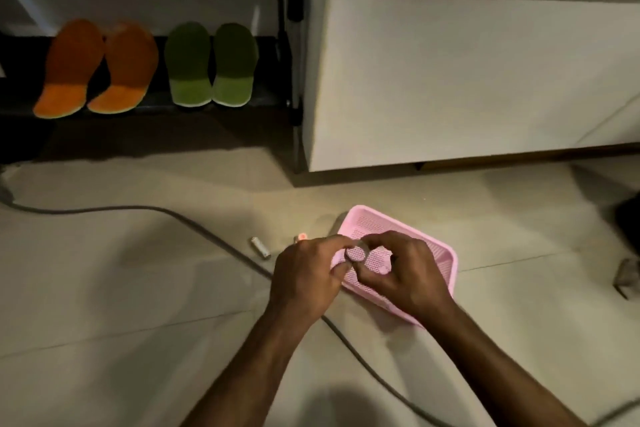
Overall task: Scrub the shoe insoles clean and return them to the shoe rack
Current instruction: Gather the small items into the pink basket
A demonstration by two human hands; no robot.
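Observation:
Two orange insoles [97,69] and two green insoles [211,64] lean side by side on the lower shelf of the black shoe rack [287,45] at the upper left. On the floor in front of me lies a pink mesh basket [440,253]. Both hands hover over its left end. My left hand [304,281] and my right hand [405,274] meet fingertip to fingertip and pinch a small round object [356,253] between them. It is too blurred to identify.
A white cabinet [467,73] stands right of the rack. A grey cable [194,222] curves across the tiled floor under my left arm. A small white cylinder [260,247] and an orange-tipped bit [301,236] lie left of the basket. Dark objects [628,274] sit at the right edge.

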